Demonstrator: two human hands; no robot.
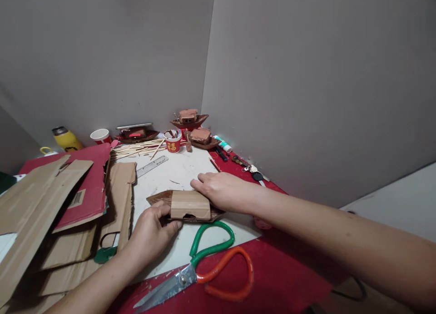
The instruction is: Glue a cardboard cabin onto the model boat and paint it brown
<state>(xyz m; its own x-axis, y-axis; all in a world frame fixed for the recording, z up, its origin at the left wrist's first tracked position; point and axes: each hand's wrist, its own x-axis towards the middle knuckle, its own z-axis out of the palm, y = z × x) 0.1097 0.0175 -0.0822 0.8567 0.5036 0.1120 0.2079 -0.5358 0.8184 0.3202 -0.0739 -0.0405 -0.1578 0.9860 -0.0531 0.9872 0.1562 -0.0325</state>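
Since it looks like cardboard, the boat (pixel 190 204) is probably light, crushable, best held by the hull (pixel 161 197); it's pinched there by the left hand (pixel 150 228), but the right hand's (pixel 225 190) grip can't be told.

Scissors (pixel 184 278) before model boat (pixel 190 204); cardboard (pixel 44 223) left; ruler (pixel 151 166), sticks (pixel 136 149) behind; tube (pixel 223 144) behind right.

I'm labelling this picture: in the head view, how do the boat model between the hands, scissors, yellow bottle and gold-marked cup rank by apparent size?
1. Scissors, nearest the camera
2. Boat model
3. Yellow bottle
4. Gold-marked cup
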